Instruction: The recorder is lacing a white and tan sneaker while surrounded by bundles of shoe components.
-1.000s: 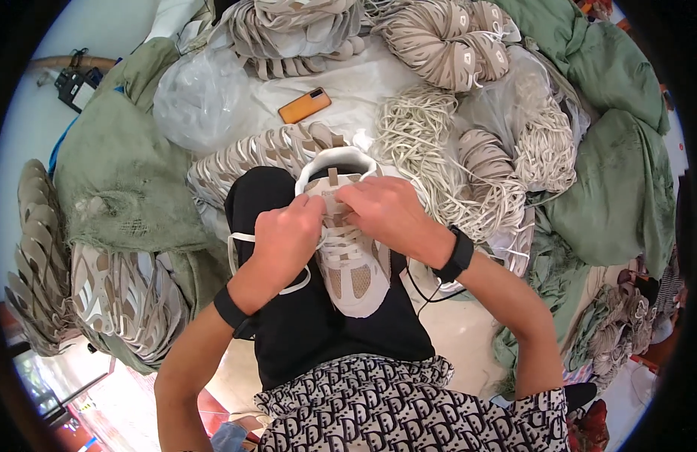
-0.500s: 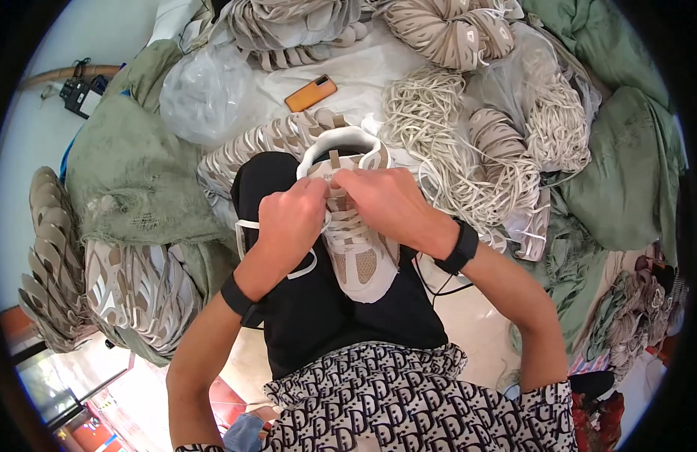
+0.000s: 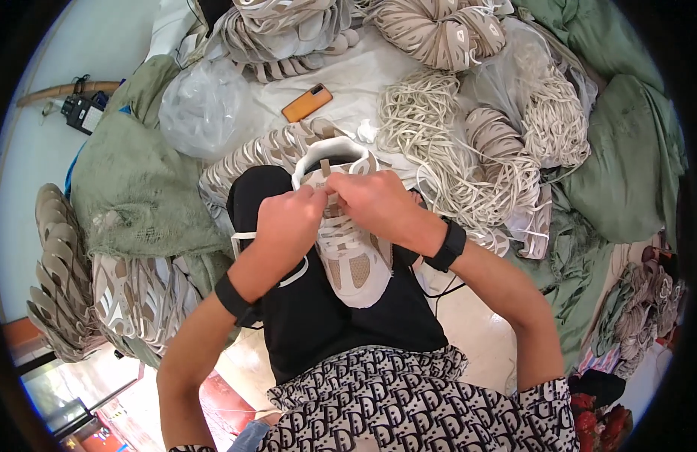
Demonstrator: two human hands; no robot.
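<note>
A beige and white sneaker upper (image 3: 355, 275) rests across my black-clad legs, toe toward me, its padded collar at the far end. White shoelace (image 3: 338, 235) crosses its front in rows. My left hand (image 3: 290, 222) and my right hand (image 3: 376, 205) meet at the upper eyelets, just below the tongue's pull tab (image 3: 325, 166). Both are closed in a pinch on the shoelace, though the knuckles mostly cover the fingertips. Loose white loops of lace hang beside my left wrist, over my leg.
An orange phone (image 3: 307, 103) lies on the white cloth ahead, near a clear plastic bag (image 3: 201, 105). Heaps of pale laces (image 3: 431, 128) spread to the right. Bundled uppers (image 3: 439, 34) sit at the back; more stacked uppers (image 3: 141, 301) stand left beside green sacking (image 3: 141, 173).
The view has shifted a little, so the shoe upper and surroundings sit slightly lower. My hands keep pinching at the upper eyelets, with the right hand's fingers moved slightly closer to the left.
</note>
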